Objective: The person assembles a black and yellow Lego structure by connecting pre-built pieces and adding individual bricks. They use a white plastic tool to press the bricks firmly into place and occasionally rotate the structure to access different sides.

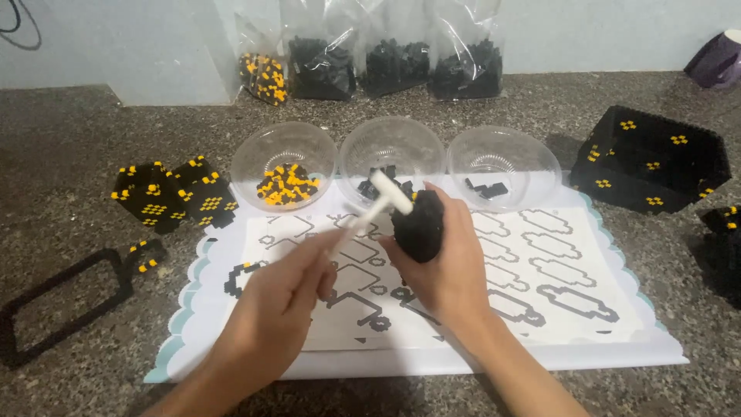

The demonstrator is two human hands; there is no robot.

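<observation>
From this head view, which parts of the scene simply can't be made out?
- Black block piece: far side hidden by the right hand.
- White hammer tool: blurred, handle end buried in the left hand.
- Purple cup: cut off by the right edge.
- Bagged black bricks: too small and dark to tell apart.
- Printed sheet: middle outlines covered by both hands.

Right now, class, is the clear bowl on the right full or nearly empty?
Nearly empty: the right-hand clear bowl holds only a few black pieces on its bottom, and most of its floor shows bare.
</observation>
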